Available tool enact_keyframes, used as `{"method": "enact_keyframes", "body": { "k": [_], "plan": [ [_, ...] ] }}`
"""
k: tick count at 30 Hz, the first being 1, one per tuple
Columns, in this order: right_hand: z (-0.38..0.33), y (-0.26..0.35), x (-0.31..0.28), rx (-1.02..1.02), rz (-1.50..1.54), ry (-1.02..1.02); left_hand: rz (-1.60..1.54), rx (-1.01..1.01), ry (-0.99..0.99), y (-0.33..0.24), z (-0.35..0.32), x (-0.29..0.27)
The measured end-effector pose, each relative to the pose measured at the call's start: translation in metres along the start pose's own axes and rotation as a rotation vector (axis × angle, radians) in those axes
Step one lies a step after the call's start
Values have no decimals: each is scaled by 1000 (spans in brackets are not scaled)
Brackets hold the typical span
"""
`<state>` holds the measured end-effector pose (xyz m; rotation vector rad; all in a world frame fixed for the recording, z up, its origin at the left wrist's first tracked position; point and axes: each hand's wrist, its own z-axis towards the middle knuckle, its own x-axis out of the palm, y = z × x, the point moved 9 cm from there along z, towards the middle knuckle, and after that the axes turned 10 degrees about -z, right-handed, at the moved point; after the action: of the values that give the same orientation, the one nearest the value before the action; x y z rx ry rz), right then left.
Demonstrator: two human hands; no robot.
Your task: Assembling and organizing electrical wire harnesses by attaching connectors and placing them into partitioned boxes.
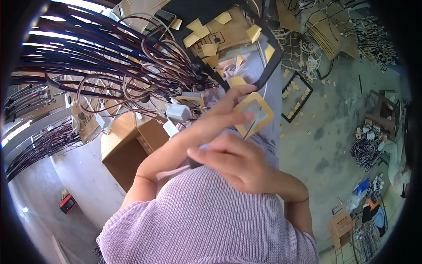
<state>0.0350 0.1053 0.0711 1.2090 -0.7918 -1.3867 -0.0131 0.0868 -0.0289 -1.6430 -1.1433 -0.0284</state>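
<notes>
My left hand (220, 114) reaches across from the left, its thumb lying on a yellow square ring (267, 115) with an open middle. Its forefinger stretches toward the rim of a black frame (276, 57). Closer to my chest is my right hand (239, 163), slightly blurred, its fingers drawn together and pointing left. A small dark piece (194, 163) shows beside its fingertips; I cannot make out whether it is held. Yellow paper pieces (197, 33) lie on the black frame and the brown cardboard (239, 33) there.
Dark cables (110, 53) hang in a thick bundle at the upper left, with white adapters (178, 112) below. An open cardboard box (125, 152) stands at left. On the floor at right lie another black frame (306, 82), yellow scraps (314, 115) and coiled cables (367, 147).
</notes>
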Motion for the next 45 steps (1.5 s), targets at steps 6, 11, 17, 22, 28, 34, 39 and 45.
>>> {"method": "enact_keyframes", "body": {
  "k": [6,11,17,22,28,34,39,45],
  "plan": [
    [-8,-5,11,-71,-61,-83,-522,-277,-254,48,-3,-14],
    [1,8,8,-236,-208,34,-490,-351,77,48,2,19],
    [32,-78,-110,141,-291,-158,530,193,186,8,10,6],
    [13,-144,-112,359,-755,-106,544,51,383,41,18,35],
    [-9,-131,-256,229,-1161,-777,628,158,265,48,73,38],
    [-34,-153,-290,620,-538,-631,405,164,447,33,57,59],
    [-39,5,-219,-95,-1584,-1098,179,-68,506,37,43,50],
    [-36,-34,-99,101,-551,-182,296,-137,477,-1,13,38]
  ]
}}
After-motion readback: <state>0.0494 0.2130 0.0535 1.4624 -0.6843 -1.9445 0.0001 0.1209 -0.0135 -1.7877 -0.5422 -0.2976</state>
